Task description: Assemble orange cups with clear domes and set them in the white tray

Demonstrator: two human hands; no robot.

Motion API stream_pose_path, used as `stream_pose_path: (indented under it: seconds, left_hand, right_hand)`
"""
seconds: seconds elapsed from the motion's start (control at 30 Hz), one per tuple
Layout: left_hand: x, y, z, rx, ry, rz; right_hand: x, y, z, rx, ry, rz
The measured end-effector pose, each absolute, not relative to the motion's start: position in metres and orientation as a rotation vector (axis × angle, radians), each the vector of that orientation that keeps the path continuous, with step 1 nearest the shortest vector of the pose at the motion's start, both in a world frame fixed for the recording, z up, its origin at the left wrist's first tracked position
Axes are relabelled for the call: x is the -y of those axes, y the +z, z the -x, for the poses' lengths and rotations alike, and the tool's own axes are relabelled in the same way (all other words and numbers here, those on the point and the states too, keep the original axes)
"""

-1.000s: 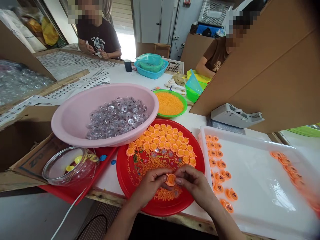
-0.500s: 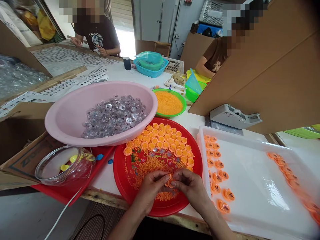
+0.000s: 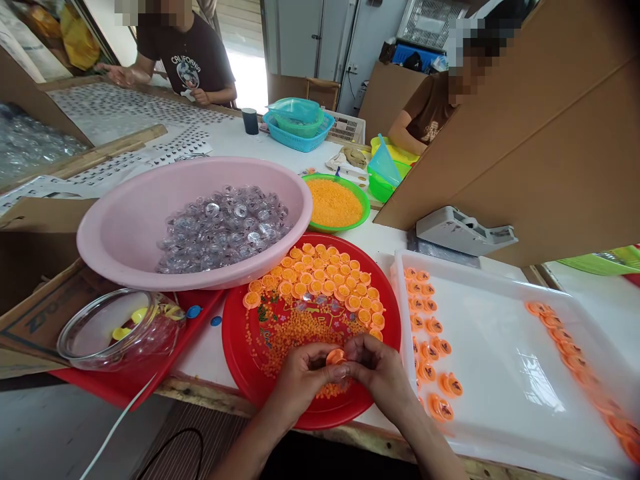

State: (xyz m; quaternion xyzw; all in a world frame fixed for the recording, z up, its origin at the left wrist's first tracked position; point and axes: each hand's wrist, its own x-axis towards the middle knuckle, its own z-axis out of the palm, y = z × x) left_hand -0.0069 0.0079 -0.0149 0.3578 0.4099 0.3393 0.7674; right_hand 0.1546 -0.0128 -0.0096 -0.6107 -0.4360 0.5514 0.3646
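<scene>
Orange piece (image 3: 336, 357) at lower centre of frame, over red tray (image 3: 233, 353), fingertip-pinched by left hand (image 3: 303, 372) and right hand (image 3: 379, 368). Tilt changed since a second ago; handling apparently unfinished.

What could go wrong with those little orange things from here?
The orange piece between the left hand and right hand might slip and drop among the loose beads. The red tray also reaches the front edge of the table, so a bump could perhaps spill its contents.
</scene>
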Motion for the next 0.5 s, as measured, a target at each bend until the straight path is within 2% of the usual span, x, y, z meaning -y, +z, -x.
stream_pose_path:
  seconds: [0.2,0.3,0.37,0.5]
  left_hand:
    - [-0.008,-0.018,0.008,-0.959,0.802,-0.745]
    - [-0.009,-0.016,0.002,-0.958,0.813,-0.639]
    - [-0.01,-0.016,-0.002,-0.957,0.78,-0.664]
    - [-0.015,-0.023,-0.005,-1.062,0.68,-0.942]
  right_hand:
    - [0.014,-0.005,-0.142,1.408,1.187,1.613]
    - [0.009,0.002,-0.141,1.376,1.201,1.608]
    - [0.007,0.005,-0.159,1.284,1.158,1.623]
    - [0.024,0.015,-0.247,0.976,0.84,1.795]
